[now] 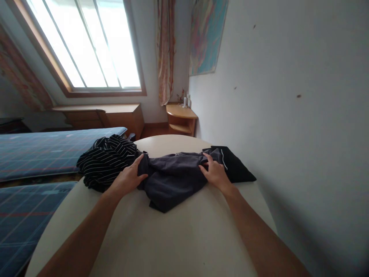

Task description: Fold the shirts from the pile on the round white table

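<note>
A crumpled dark grey garment lies across the middle of a round cream table. My left hand grips its left end, fingers curled over the fabric. My right hand pinches its right end, next to a flat black garment with a thin white line. A black garment with white stripes is heaped at the table's left edge, just beyond my left hand.
Two beds with blue plaid covers stand to the left of the table. A white wall runs close along the right. Behind the table are a wooden corner shelf, a low wooden cabinet and a large window.
</note>
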Demonstrator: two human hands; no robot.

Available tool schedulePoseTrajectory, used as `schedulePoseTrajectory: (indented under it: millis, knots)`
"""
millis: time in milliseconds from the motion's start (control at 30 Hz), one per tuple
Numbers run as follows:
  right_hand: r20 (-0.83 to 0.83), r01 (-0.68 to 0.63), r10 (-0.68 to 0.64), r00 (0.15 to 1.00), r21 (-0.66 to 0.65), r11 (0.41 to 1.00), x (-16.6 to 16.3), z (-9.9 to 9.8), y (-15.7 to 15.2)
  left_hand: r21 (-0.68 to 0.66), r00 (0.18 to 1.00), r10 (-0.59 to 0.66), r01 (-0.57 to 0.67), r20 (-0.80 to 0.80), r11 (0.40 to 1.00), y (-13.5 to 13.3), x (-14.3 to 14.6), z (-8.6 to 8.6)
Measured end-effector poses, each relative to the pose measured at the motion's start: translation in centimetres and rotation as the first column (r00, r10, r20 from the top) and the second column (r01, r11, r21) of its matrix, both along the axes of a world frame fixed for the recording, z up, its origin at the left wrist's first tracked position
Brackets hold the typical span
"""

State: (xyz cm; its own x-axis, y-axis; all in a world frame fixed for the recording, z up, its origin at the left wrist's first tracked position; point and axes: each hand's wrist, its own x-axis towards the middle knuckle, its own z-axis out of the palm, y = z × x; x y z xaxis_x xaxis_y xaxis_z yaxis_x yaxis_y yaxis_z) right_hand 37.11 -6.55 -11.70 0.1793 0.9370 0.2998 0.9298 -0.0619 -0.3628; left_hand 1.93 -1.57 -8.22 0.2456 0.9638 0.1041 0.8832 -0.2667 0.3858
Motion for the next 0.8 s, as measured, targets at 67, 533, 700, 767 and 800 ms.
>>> schedulePoseTrajectory:
  millis: [67, 533, 700, 767, 800]
  knots:
    - [0.069, 0.029, -0.024, 0.997, -0.067, 0.997, -0.2, -0.1, -0.1, -0.049, 0.992, 0.017, -0.023, -0.127, 0.999, -0.5, -0.2, 0.3]
    - [-0.072, 0.035, -0.048, 0.996, -0.162, 0.986, 0.1, 0.4, -0.5, 0.256, 0.987, -0.006, -0.035, 0.159, 0.966, 0.9, -0.1, 1.8]
    - [-0.494, 0.093, 0.075, 0.866, 0.306, 0.947, 2.5, 1.8, 0.0, 0.341, 0.955, 0.039, -0.143, 0.295, 0.929, 0.6, -0.3, 2.7]
    - [-0.628, 0.263, 0.069, 0.775, 0.42, 0.869, 3.7, 2.3, 0.1, 0.382, 0.923, 0.083, -0.235, 0.375, 0.894, 0.5, -0.7, 3.4]
    - [-0.691, 0.353, 0.058, 0.721, 0.439, 0.826, 4.3, 2.4, 0.2, 0.39, 0.909, 0.099, -0.27, 0.405, 0.881, 0.5, -0.9, 3.6]
